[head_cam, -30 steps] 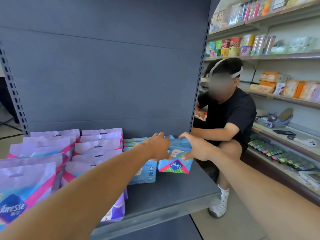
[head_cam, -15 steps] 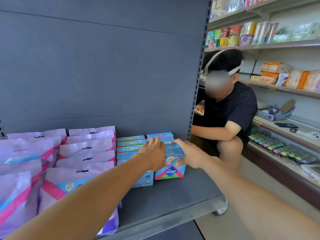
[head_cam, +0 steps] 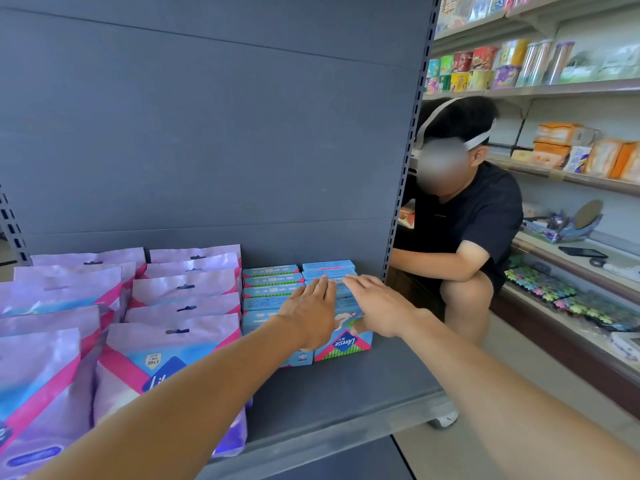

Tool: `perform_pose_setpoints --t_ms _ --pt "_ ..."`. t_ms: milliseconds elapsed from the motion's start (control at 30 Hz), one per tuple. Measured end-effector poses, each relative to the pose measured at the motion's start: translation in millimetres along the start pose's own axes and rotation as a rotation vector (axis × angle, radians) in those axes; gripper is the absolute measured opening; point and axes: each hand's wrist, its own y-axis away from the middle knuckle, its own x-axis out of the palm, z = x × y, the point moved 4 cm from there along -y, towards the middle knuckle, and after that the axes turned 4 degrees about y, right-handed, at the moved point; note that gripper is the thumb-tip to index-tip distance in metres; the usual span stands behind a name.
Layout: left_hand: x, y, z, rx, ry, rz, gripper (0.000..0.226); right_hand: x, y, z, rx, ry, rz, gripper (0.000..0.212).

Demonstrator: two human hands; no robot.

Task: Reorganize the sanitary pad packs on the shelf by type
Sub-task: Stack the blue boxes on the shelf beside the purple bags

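Fingers flat, extended — left hand (head_cam: 309,311), right hand (head_cam: 380,305) atop blue packs (head_cam: 341,344).

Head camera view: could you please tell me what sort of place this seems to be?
Most likely a small shop. A grey retail shelf carries rows of blue pad boxes and purple pad bags, and the wall shelves on the right hold cup noodles and other packaged goods.

A second ago both hands held the blue pack (head_cam: 343,337) lifted at the front of the right row. Now it stands on the shelf (head_cam: 346,393), closing that row, and the left hand (head_cam: 310,315) and right hand (head_cam: 379,306) lie flat and spread over the row's tops, no longer clasping it.
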Motion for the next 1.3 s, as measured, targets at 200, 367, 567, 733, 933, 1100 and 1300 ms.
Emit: perform_pose_setpoints --t_ms 200,367,567,733,933,1100,1300 --pt "-1 0 3 0.005 -0.021 0.001 0.075 -9 4 -2 0.048 -0.157 0.005 0.092" --pt "2 0 2 0.026 -0.062 -0.005 0.078 -11 9 -6 0.075 -0.262 0.031 0.081" --pt "2 2 5 0.049 -0.086 -0.016 0.088 -12 8 -8 0.076 -0.216 0.108 0.074" --pt "1 10 1 0.068 -0.138 -0.091 0.085 -15 -4 -8 0.043 -0.091 0.057 0.053" --pt "-14 22 -3 0.156 -0.137 -0.333 0.059 -17 -13 4 -0.097 -0.015 -0.082 0.062" --pt "-16 24 -2 0.090 -0.036 -0.302 0.054 -23 -22 19 -0.152 0.029 -0.093 0.052" --pt "-15 24 1 0.061 -0.011 -0.295 0.042 -31 -10 14 -0.143 0.169 0.037 0.081"
